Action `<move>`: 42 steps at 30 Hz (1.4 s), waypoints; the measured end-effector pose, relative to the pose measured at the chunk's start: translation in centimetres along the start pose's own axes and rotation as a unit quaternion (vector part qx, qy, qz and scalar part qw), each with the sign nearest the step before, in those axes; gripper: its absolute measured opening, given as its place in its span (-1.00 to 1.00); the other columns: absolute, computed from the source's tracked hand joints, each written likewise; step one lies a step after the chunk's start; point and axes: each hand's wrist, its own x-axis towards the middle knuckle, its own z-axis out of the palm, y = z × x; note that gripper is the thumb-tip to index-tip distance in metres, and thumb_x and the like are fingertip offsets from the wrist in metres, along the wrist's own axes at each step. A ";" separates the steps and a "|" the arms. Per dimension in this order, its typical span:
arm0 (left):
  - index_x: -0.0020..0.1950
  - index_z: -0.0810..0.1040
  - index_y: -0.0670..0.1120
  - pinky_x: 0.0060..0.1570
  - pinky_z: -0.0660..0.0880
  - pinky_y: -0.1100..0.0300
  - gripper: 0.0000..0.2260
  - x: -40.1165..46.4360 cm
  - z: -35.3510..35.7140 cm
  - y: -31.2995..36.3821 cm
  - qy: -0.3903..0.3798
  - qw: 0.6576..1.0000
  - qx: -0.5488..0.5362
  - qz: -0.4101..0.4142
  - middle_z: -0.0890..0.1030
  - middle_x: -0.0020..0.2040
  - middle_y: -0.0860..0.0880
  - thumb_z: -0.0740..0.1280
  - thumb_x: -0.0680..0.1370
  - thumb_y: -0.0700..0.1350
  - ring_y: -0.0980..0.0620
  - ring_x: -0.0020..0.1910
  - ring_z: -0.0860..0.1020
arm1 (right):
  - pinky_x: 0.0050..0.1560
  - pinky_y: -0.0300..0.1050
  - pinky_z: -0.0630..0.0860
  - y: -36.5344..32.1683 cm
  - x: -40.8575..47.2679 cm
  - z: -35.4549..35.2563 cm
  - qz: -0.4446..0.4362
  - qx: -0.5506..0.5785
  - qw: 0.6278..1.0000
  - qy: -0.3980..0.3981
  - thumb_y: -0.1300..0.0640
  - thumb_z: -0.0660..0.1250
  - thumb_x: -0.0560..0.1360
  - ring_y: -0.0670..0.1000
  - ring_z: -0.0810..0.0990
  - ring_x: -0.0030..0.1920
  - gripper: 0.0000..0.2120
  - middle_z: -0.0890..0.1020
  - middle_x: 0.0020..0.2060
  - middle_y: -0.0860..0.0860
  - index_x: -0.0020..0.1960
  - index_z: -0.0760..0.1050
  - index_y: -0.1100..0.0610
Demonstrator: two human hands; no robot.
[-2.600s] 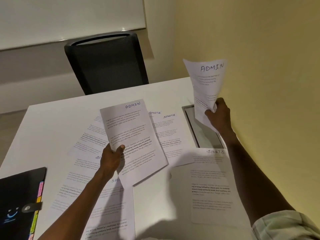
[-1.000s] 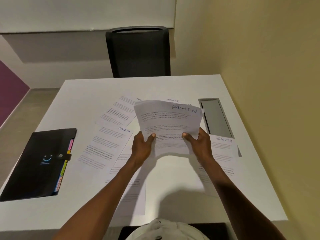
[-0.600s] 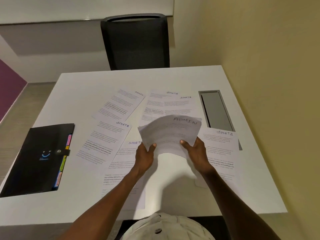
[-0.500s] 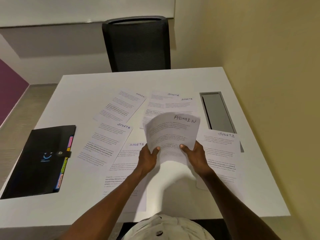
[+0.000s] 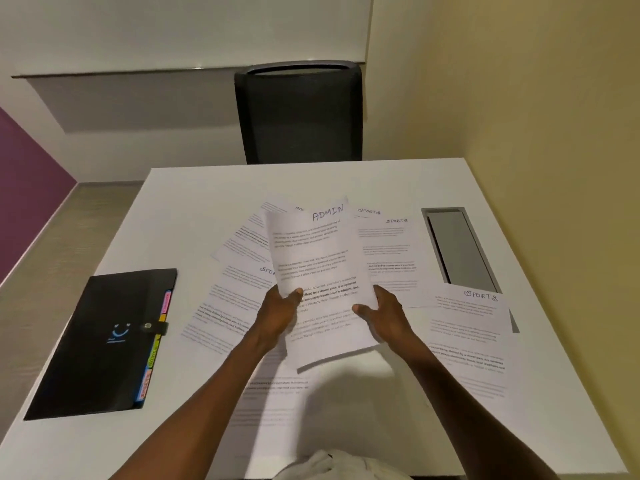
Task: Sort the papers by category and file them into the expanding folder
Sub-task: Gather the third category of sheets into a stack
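A small stack of white sheets headed ADMIN (image 5: 320, 271) is held up over the middle of the white table (image 5: 194, 188). My left hand (image 5: 278, 315) grips its left edge, thumb on top. My right hand (image 5: 384, 315) holds the right edge, thumb on the page. Several sheets headed SPORTS lie flat around it: one at the right (image 5: 471, 327), two behind (image 5: 388, 251), others at the left (image 5: 235, 292). The black expanding folder (image 5: 100, 344) lies shut at the left, its coloured tabs (image 5: 154, 348) facing the papers.
A black chair (image 5: 299, 112) stands behind the table's far edge. A grey recessed cable tray (image 5: 457, 247) sits in the table at the right, close to the yellow wall. One more sheet (image 5: 270, 396) lies under my forearms near the front edge.
The two ADMIN sheets, once held apart in separate hands, are now together in both hands. Over the last second the bent stack straightened and tipped upright, top edge moving away from me.
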 end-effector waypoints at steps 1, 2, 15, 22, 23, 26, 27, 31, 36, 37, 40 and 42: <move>0.28 0.50 -0.26 -0.38 0.46 0.17 -0.71 0.4 -1.2 -0.1 -0.012 1.000 -0.019 -0.006 0.58 -0.41 0.02 0.30 0.63 -0.11 0.08 -0.49 0.41 | -0.01 -0.32 0.39 -0.5 0.3 1.0 0.003 -0.001 1.000 -0.009 0.23 0.39 0.51 -0.08 0.54 0.08 -0.65 0.57 0.09 -0.12 0.29 0.49 0.14; 0.31 0.50 -0.21 -0.26 0.59 0.07 -0.72 0.7 -2.3 -0.1 -0.018 0.999 -0.044 -0.009 0.66 -0.30 -0.03 0.31 0.63 -0.14 0.06 -0.45 0.47 | 0.00 -0.31 0.39 -1.1 0.6 2.0 0.005 -0.001 1.000 -0.020 0.23 0.39 0.51 -0.09 0.53 0.08 -0.65 0.57 0.09 -0.13 0.28 0.49 0.13; 0.37 0.48 -0.16 0.20 0.51 -0.12 -0.66 9.6 -21.9 -3.1 0.182 0.975 -0.096 -0.084 0.60 0.23 -0.21 0.34 0.60 -0.14 -0.23 0.12 0.60 | 0.21 0.10 0.46 -3.3 9.8 18.0 -0.131 -0.453 0.869 -0.148 0.03 0.17 0.60 0.17 0.38 0.36 -0.62 0.38 0.40 0.07 0.35 0.36 0.16; 0.16 0.54 -0.14 -0.22 0.54 0.12 -0.86 13.1 -27.3 -3.4 0.151 0.986 -0.041 -0.064 0.63 -0.07 -0.06 0.31 0.62 -0.15 -0.10 -0.09 0.61 | -0.05 0.02 0.47 -1.3 13.5 19.3 -0.171 -0.521 0.822 -0.154 -0.05 -0.07 0.56 0.16 0.56 0.15 -0.51 0.64 0.00 0.12 -0.07 0.57 0.16; 0.16 0.54 -0.15 -0.20 0.55 0.10 -0.85 13.6 -27.4 -3.5 0.150 0.985 -0.040 -0.069 0.63 -0.04 -0.09 0.30 0.62 -0.15 -0.09 -0.10 0.61 | -0.11 -0.03 0.49 -1.5 14.3 19.2 -0.153 -0.508 0.836 -0.140 -0.07 -0.07 0.52 0.17 0.61 0.03 -0.49 0.66 -0.15 0.13 -0.17 0.58 0.17; 0.21 0.54 -0.13 -0.05 0.59 -0.02 -0.80 15.5 -27.9 -3.7 0.141 0.985 -0.039 -0.090 0.64 0.09 -0.15 0.33 0.61 -0.12 -0.13 -0.01 0.62 | -0.16 -0.07 0.52 -3.3 17.1 19.4 -0.042 -0.443 0.890 -0.103 -0.09 0.06 0.45 0.17 0.64 -0.11 -0.58 0.66 -0.23 0.10 -0.26 0.55 0.16; 0.20 0.54 -0.10 -0.07 0.60 -0.02 -0.81 16.1 -28.1 -3.7 0.138 0.986 -0.035 -0.091 0.64 0.10 -0.14 0.34 0.60 -0.11 -0.13 -0.01 0.63 | -0.21 -0.09 0.47 -3.9 17.9 19.7 -0.011 -0.408 0.911 -0.061 -0.08 0.11 0.42 0.17 0.62 -0.15 -0.63 0.63 -0.27 0.11 -0.29 0.52 0.17; 0.24 0.51 -0.05 -0.09 0.62 -0.07 -0.79 17.8 -28.7 -3.9 0.120 0.988 -0.019 -0.093 0.63 0.06 -0.08 0.33 0.61 -0.09 -0.12 -0.01 0.63 | -0.05 -0.02 0.48 -5.9 21.5 21.7 0.078 -0.268 0.954 0.111 -0.01 0.32 0.49 0.11 0.55 -0.09 -0.70 0.58 -0.21 0.17 -0.18 0.55 0.24; 0.25 0.47 0.01 -0.04 0.62 -0.10 -0.79 19.4 -29.6 -4.2 0.110 0.990 -0.008 -0.083 0.61 0.04 -0.01 0.30 0.62 -0.08 -0.08 0.00 0.62 | -0.01 -0.01 0.40 -6.3 26.5 24.9 0.262 -0.283 0.913 0.134 -0.35 0.30 0.42 0.19 0.40 0.22 -0.26 0.48 0.17 0.20 0.24 0.48 0.29; 0.24 0.47 0.03 -0.04 0.62 -0.09 -0.81 19.7 -29.7 -4.3 0.109 0.991 -0.012 -0.081 0.61 0.03 0.01 0.30 0.62 -0.08 -0.08 0.00 0.61 | 0.03 0.02 0.44 -6.5 27.0 25.5 0.283 -0.278 0.905 0.152 -0.35 0.36 0.38 0.18 0.38 0.25 -0.22 0.44 0.21 0.20 0.27 0.43 0.29; 0.19 0.47 0.07 -0.03 0.61 -0.06 -0.85 20.7 -29.9 -4.3 0.103 0.991 -0.016 -0.079 0.60 0.03 0.03 0.29 0.63 -0.07 -0.06 0.02 0.60 | 0.15 0.05 0.51 -7.6 27.9 26.9 0.329 -0.269 0.883 0.197 -0.24 0.53 0.29 0.14 0.38 0.25 -0.17 0.38 0.24 0.18 0.31 0.33 0.27; 0.18 0.47 0.09 0.00 0.61 -0.09 -0.86 21.3 -30.0 -4.4 0.097 0.992 -0.012 -0.077 0.61 0.05 0.02 0.28 0.63 -0.06 -0.06 0.03 0.60 | 0.08 -0.02 0.50 -7.9 28.9 27.4 0.352 -0.268 0.875 0.197 -0.15 0.55 0.28 0.12 0.40 0.21 -0.23 0.40 0.22 0.15 0.29 0.35 0.23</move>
